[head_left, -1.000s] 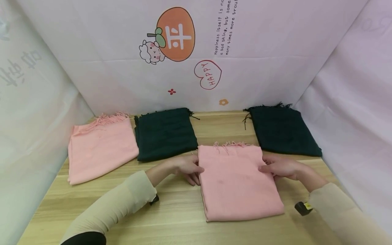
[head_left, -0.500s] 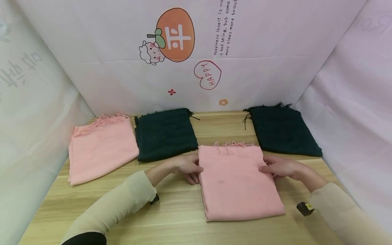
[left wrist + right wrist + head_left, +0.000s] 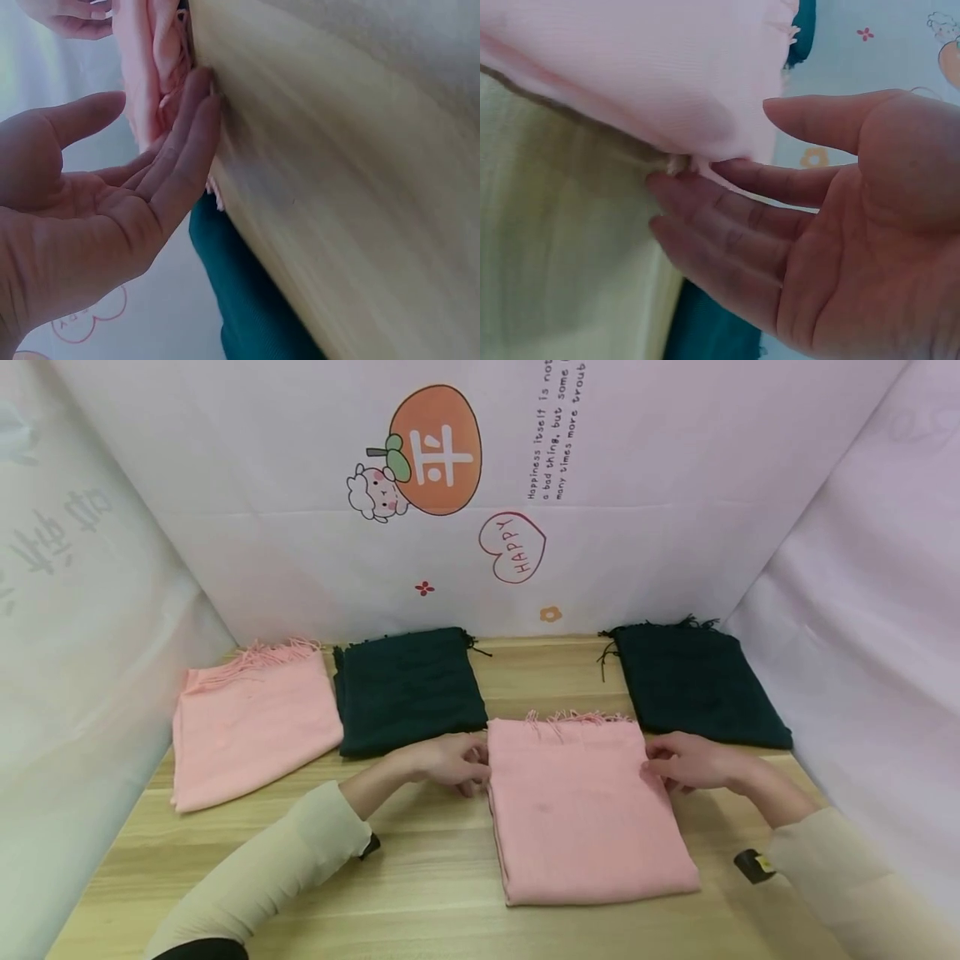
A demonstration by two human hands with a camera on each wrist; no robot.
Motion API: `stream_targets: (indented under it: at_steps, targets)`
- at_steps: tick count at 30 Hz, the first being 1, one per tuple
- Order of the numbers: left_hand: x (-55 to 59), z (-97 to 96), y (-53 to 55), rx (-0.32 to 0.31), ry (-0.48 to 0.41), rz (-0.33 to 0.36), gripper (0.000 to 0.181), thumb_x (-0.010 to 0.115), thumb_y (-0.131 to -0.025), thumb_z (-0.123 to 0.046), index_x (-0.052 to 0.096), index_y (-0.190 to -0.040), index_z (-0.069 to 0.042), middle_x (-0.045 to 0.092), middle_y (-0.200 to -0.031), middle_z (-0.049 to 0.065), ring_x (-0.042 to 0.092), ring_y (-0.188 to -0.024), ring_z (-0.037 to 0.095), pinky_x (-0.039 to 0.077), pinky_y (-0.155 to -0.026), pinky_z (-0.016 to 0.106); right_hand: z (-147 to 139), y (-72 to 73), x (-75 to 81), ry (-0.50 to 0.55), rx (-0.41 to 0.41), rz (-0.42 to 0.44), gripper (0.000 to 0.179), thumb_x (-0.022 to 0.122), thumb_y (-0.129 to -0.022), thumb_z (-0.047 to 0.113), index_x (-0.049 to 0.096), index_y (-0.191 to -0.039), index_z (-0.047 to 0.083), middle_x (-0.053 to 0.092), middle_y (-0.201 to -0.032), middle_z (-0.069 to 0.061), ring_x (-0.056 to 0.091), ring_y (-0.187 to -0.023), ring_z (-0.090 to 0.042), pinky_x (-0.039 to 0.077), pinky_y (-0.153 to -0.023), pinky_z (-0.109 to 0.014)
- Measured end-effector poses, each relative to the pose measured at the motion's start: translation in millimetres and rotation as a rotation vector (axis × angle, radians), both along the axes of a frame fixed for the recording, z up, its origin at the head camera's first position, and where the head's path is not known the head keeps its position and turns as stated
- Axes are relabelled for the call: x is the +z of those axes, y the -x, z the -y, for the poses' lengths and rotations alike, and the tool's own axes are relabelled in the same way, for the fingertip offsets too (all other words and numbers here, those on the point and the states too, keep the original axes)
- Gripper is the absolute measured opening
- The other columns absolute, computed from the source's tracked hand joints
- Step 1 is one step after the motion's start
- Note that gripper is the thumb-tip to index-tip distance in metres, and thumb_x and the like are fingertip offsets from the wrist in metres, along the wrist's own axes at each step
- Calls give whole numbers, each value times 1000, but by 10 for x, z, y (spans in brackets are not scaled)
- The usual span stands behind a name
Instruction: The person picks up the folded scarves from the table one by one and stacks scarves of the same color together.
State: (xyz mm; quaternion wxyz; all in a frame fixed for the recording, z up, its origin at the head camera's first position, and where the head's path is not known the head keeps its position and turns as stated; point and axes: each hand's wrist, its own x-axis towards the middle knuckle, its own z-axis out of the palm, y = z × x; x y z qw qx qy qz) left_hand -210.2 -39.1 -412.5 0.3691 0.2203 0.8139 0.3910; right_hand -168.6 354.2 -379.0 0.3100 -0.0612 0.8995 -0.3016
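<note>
A folded pink scarf [image 3: 588, 827] with fringe along its far edge lies on the wooden table, right of centre. At its left side is my left hand [image 3: 450, 762]; the left wrist view shows that hand [image 3: 112, 187] with thumb apart and fingers fairly straight, fingertips close to the layered folds. My right hand [image 3: 697, 763] is by the scarf's right edge. In the right wrist view the right hand [image 3: 817, 217] has its thumb lifted off the cloth and its fingers extended, tips near the scarf's edge. Neither hand grips the cloth.
A second folded pink scarf [image 3: 258, 727] lies at the back left, beside a dark green folded scarf [image 3: 412, 693]. Another dark green scarf [image 3: 701, 685] lies at the back right. White printed cloth walls [image 3: 300, 568] enclose the wooden table [image 3: 405, 877] on three sides.
Both thumbs have come off the top of the near pink scarf, and the hands have drawn slightly outward from its sides. The scarf itself has stayed in place.
</note>
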Motion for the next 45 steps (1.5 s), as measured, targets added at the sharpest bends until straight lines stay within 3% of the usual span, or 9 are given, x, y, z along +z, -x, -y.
stream_targets:
  at_steps: [5,8,14,22,34,41,45]
  targets:
    - [69,86,-5,-67,55,-222,31,61,-104,-23,60,-132,-8,66,-119,6,66,-105,20,54,-89,34,56,17,109,-100,74,-131,28,59,-104,21,62,-118,-3,64,-105,-10,61,-86,-23,54,-74,-36]
    - [105,133,-9,-93,65,-316,34,61,-104,-24,58,-135,-8,64,-129,8,60,-119,22,51,-99,38,105,23,159,-131,104,-202,26,59,-104,22,64,-116,0,65,-108,-11,60,-87,-22,54,-76,-38]
    - [156,241,-10,-110,47,-434,42,59,-105,-24,53,-142,-4,59,-139,15,61,-122,30,50,-104,44,229,35,197,-146,150,-310,26,61,-103,22,66,-115,0,67,-110,-12,59,-96,-26,55,-83,-44]
    - [192,449,-15,-55,59,-612,46,60,-105,-20,51,-145,0,55,-145,17,49,-137,32,40,-114,48,414,88,220,-87,196,-406,25,59,-104,19,67,-116,-1,69,-108,-9,61,-98,-24,54,-83,-42]
    - [221,697,29,83,117,-695,46,61,-104,-23,52,-146,-6,53,-147,14,51,-136,30,42,-112,50,662,201,323,-31,220,-473,25,56,-106,16,65,-122,0,67,-118,-16,65,-100,-27,56,-83,-46]
    - [204,838,26,126,132,-706,45,61,-104,-22,52,-146,-7,52,-148,15,50,-137,34,43,-110,54,856,274,339,18,252,-528,38,57,-105,17,53,-139,-1,59,-134,-22,63,-115,-37,55,-93,-53]
    - [183,928,33,154,160,-746,46,61,-104,-23,52,-146,-8,52,-147,15,51,-135,34,45,-108,55,1028,321,346,18,257,-592,46,59,-105,19,47,-145,1,54,-140,-23,59,-121,-41,51,-98,-57]
